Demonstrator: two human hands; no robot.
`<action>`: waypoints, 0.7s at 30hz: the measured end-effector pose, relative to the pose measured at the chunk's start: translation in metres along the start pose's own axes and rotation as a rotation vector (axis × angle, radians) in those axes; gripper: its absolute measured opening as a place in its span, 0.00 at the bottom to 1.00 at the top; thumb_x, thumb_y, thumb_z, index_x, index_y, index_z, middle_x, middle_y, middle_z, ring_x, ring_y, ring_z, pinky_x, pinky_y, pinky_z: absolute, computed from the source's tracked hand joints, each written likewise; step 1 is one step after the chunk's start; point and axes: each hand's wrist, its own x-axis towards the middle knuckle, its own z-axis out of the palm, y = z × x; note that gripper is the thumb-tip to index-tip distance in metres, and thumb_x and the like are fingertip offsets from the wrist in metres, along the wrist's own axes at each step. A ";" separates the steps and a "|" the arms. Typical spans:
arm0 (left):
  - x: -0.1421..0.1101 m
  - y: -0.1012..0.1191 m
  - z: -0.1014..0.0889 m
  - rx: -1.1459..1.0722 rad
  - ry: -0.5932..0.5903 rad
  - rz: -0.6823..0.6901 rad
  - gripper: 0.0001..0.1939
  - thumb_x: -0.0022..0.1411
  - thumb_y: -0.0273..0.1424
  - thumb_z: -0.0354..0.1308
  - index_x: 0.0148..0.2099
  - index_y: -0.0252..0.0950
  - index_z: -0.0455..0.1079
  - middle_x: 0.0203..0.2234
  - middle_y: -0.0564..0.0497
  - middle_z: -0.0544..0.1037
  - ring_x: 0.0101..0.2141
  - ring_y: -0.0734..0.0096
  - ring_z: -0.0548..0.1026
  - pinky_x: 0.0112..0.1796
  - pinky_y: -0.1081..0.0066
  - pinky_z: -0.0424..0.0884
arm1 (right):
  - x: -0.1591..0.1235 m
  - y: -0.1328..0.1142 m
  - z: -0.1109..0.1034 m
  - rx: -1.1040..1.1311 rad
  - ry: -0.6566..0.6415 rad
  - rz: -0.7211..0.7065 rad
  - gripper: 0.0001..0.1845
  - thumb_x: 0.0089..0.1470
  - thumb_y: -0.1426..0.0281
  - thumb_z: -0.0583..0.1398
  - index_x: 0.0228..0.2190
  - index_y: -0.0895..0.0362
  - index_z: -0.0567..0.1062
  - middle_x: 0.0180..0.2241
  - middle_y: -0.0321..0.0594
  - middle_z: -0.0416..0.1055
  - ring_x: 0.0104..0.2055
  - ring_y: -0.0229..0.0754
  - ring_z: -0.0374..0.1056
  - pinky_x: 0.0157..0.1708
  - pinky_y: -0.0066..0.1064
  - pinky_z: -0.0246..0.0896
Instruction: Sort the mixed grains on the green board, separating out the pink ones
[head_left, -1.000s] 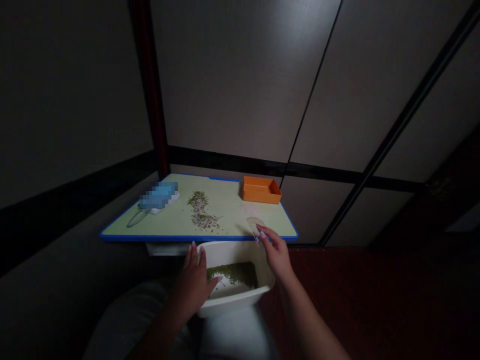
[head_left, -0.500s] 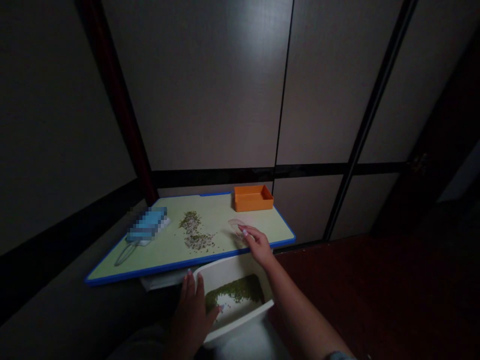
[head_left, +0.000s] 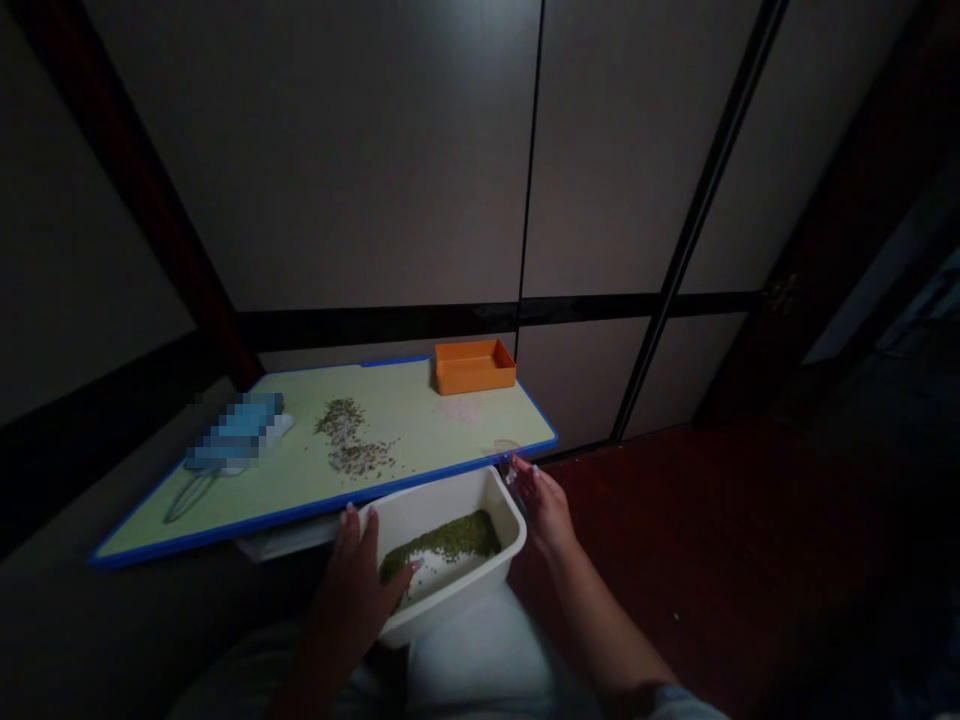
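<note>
My left hand [head_left: 352,580] grips the left side of a white plastic tub [head_left: 457,595], its thumb inside and its fingers at the far rim. Small green beans or grains [head_left: 450,538] lie in the tub, heaped along its far side, with white bottom showing in front. My right hand [head_left: 546,505] pinches a clear, curved piece of plastic [head_left: 508,446] just off the table's front edge, beside the tub's right end. Its exact kind is unclear. Greenish and pale grains [head_left: 356,445] are scattered on the pale green tabletop [head_left: 285,510].
An orange open box [head_left: 475,375] stands at the table's back right, with faint pinkish bits [head_left: 455,411] in front of it. On the left lies a blurred blue packet [head_left: 236,430] beside a wire loop [head_left: 187,497]. Cabinet panels [head_left: 390,180] rise behind the table.
My right hand has drawn back from over the table to the tub's right end, still with the clear piece. Pinkish bits now show on the tabletop. The left hand keeps its hold.
</note>
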 end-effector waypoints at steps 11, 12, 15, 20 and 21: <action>0.005 0.004 -0.010 0.006 -0.085 -0.054 0.43 0.49 0.48 0.54 0.61 0.24 0.56 0.64 0.30 0.50 0.64 0.51 0.49 0.61 0.55 0.53 | 0.005 -0.013 0.015 0.118 -0.102 0.049 0.17 0.48 0.60 0.65 0.37 0.57 0.80 0.47 0.44 0.74 0.49 0.42 0.70 0.54 0.36 0.60; 0.005 0.004 -0.010 0.007 -0.090 -0.051 0.43 0.49 0.48 0.54 0.61 0.24 0.56 0.64 0.29 0.50 0.64 0.51 0.49 0.61 0.55 0.53 | 0.005 -0.014 0.017 0.109 -0.130 0.064 0.17 0.48 0.60 0.65 0.37 0.58 0.80 0.48 0.45 0.74 0.50 0.43 0.70 0.55 0.36 0.59; 0.005 0.002 -0.008 0.011 -0.094 -0.048 0.44 0.48 0.48 0.55 0.60 0.23 0.56 0.64 0.28 0.51 0.64 0.49 0.49 0.61 0.53 0.53 | 0.005 -0.019 0.023 0.050 -0.218 0.114 0.18 0.47 0.59 0.65 0.37 0.58 0.80 0.49 0.46 0.74 0.51 0.45 0.69 0.57 0.40 0.55; 0.004 -0.002 -0.004 0.001 -0.080 -0.038 0.45 0.47 0.48 0.56 0.61 0.23 0.55 0.64 0.29 0.51 0.64 0.48 0.48 0.60 0.51 0.54 | 0.013 -0.023 0.030 -0.089 -0.413 0.144 0.20 0.49 0.57 0.64 0.39 0.57 0.80 0.50 0.46 0.72 0.55 0.47 0.66 0.61 0.43 0.48; 0.004 -0.002 -0.004 -0.004 -0.079 -0.040 0.45 0.47 0.47 0.57 0.61 0.23 0.55 0.64 0.28 0.51 0.64 0.48 0.48 0.60 0.51 0.54 | 0.016 -0.022 0.033 -0.116 -0.437 0.136 0.20 0.50 0.56 0.63 0.40 0.57 0.79 0.51 0.46 0.71 0.55 0.47 0.65 0.61 0.44 0.47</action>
